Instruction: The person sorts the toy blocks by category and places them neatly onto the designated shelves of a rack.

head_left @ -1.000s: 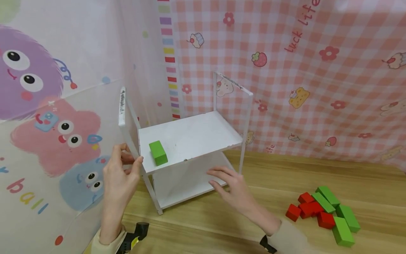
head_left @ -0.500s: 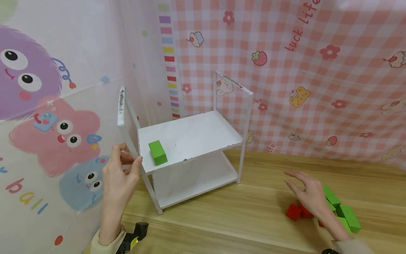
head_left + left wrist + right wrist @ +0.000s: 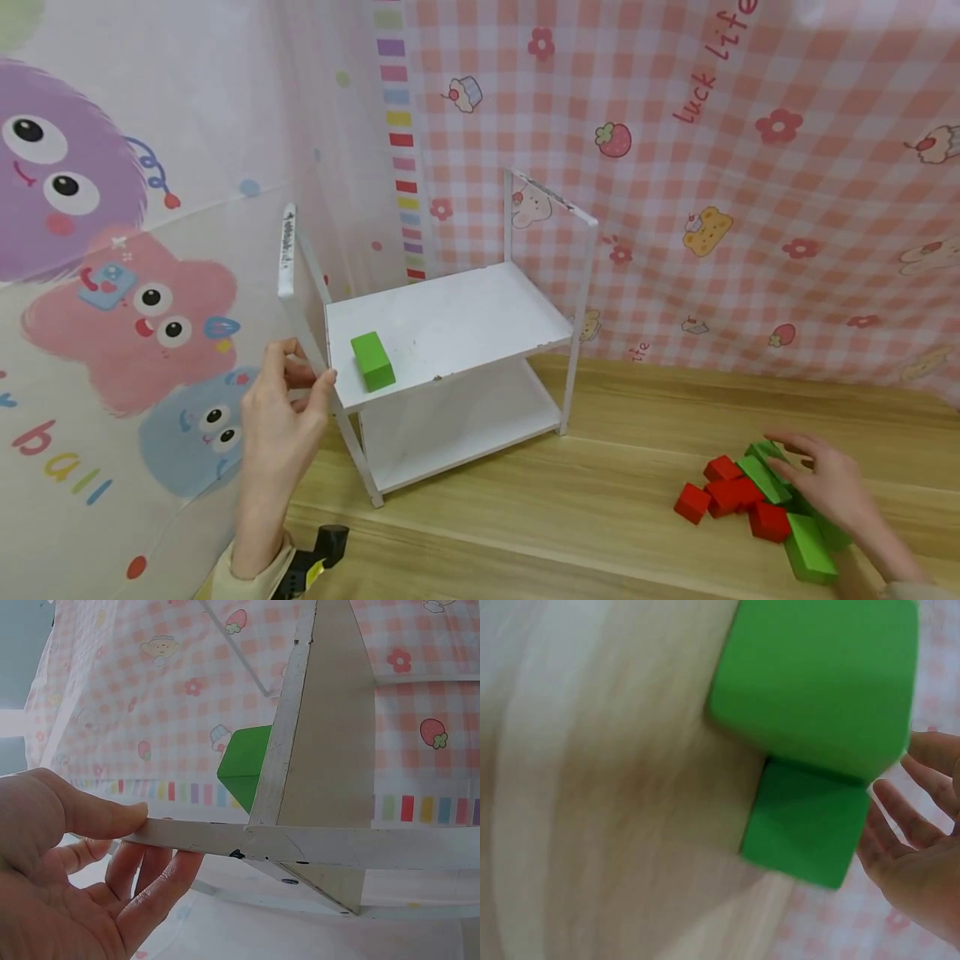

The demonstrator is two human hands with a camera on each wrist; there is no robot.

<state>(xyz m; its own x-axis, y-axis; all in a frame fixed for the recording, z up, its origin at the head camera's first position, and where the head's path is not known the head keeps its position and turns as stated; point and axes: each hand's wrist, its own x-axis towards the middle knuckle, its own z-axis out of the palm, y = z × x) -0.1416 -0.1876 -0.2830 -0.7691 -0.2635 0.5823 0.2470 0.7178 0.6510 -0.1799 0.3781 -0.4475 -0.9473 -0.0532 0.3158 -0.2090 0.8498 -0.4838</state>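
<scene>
A white two-tier shelf (image 3: pixel 450 325) stands on the wood floor, one green block (image 3: pixel 372 361) lying near the left end of its upper board. My left hand (image 3: pixel 281 425) pinches the shelf's front left post (image 3: pixel 187 835) between thumb and fingers. At the right, my right hand (image 3: pixel 825 479) hovers over a pile of blocks, its fingers loosely bent around the green ones. In the right wrist view a large green block (image 3: pixel 817 682) and another green block (image 3: pixel 806 821) sit beside that hand; no grip on either shows. Part of the pile is hidden under the hand.
Several red blocks (image 3: pixel 768 522) lie on the left side of the pile, with a green block (image 3: pixel 810 548) at its front. A checked pink curtain (image 3: pixel 675 208) hangs behind the shelf, and a printed white curtain (image 3: pixel 187 250) closes the left side.
My right hand has swung from in front of the shelf rightward to the block pile. The left hand keeps its pinch on the post, and the green block on the shelf has not moved.
</scene>
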